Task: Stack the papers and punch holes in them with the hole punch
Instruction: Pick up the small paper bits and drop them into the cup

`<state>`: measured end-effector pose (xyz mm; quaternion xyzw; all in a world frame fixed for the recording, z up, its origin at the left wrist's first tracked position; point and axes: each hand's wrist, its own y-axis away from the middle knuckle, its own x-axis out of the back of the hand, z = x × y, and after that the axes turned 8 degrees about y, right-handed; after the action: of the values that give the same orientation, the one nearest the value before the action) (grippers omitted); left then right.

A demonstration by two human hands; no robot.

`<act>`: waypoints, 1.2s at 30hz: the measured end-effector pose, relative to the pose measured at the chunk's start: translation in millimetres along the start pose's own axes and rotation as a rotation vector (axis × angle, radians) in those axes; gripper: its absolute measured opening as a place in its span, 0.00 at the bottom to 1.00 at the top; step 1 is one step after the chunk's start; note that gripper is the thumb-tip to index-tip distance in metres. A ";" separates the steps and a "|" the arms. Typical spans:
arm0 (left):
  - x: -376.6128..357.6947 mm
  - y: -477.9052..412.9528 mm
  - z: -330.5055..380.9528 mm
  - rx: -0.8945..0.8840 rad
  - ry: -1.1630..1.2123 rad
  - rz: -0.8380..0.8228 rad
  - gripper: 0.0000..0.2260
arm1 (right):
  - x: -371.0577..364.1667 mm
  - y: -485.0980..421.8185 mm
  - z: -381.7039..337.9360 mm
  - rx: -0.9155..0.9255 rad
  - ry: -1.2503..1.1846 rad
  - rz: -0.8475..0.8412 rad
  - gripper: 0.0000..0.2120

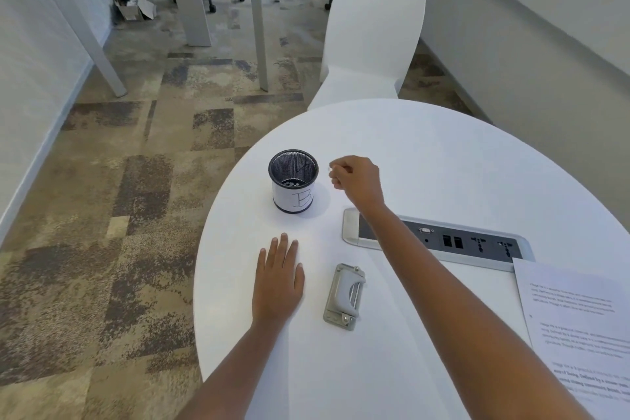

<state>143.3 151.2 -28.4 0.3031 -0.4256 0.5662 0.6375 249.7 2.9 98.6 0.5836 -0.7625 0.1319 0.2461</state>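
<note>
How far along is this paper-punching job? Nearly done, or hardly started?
Looks late, though I can't see any holes. The papers lie stacked at the right; the hole punch sits idle. The right hand pinches something tiny beside the mesh cup, perhaps clearing scraps. The left hand rests flat on the table.

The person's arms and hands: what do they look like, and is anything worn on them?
Both forearms are bare, with no sleeves in view. The left hand and the right hand wear no gloves, and no watch, ring or bracelet is visible.
</note>
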 end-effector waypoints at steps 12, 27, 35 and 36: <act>-2.8 2.0 -0.5 -0.015 -0.010 0.035 0.19 | -9.4 -0.1 -11.0 -0.181 -0.503 -0.160 0.10; -5.8 1.1 -3.9 -0.033 -0.046 0.030 0.20 | -10.3 -3.6 76.5 0.001 0.577 -0.137 0.09; -7.3 -1.0 -5.6 -0.021 -0.044 0.029 0.20 | -22.1 -10.6 84.6 0.018 0.728 -0.096 0.12; -7.2 -0.9 -5.6 -0.022 -0.044 0.032 0.20 | -23.4 -11.0 84.6 0.020 0.739 -0.090 0.11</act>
<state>145.3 152.6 -37.3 0.3015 -0.4506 0.5648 0.6222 246.2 -22.2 13.9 0.5320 -0.5944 0.3301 0.5047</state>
